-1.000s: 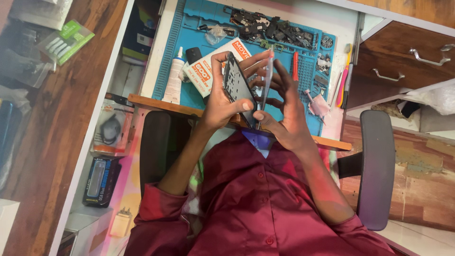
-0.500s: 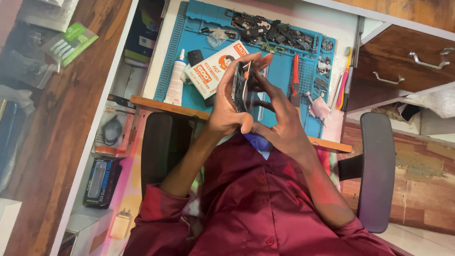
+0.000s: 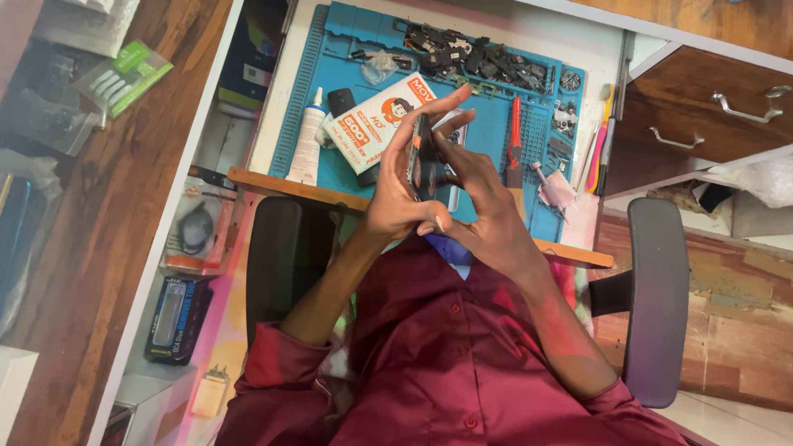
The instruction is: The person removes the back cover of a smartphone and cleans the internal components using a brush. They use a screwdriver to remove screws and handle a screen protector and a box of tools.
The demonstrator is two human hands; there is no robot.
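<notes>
Head view: dark phone point(image 3: 423, 157) edge-on between left hand point(image 3: 402, 194) and right hand point(image 3: 487, 206)

left hand point(image 3: 401, 194): raised before the chest, fingers extended upward, thumb curled inward. right hand point(image 3: 487, 206): pressed against the left, fingers bent, fingertips meeting. both forearms bare, elbows bent.

Tube point(image 3: 306, 137) left of box point(image 3: 382, 122), on mat point(image 3: 330, 58)

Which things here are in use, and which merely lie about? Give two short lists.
In use: dark phone, held edge-on by left hand and right hand.

Lying about: white glue tube, orange-and-white box, red-handled screwdriver, loose small parts, blue work mat.
</notes>
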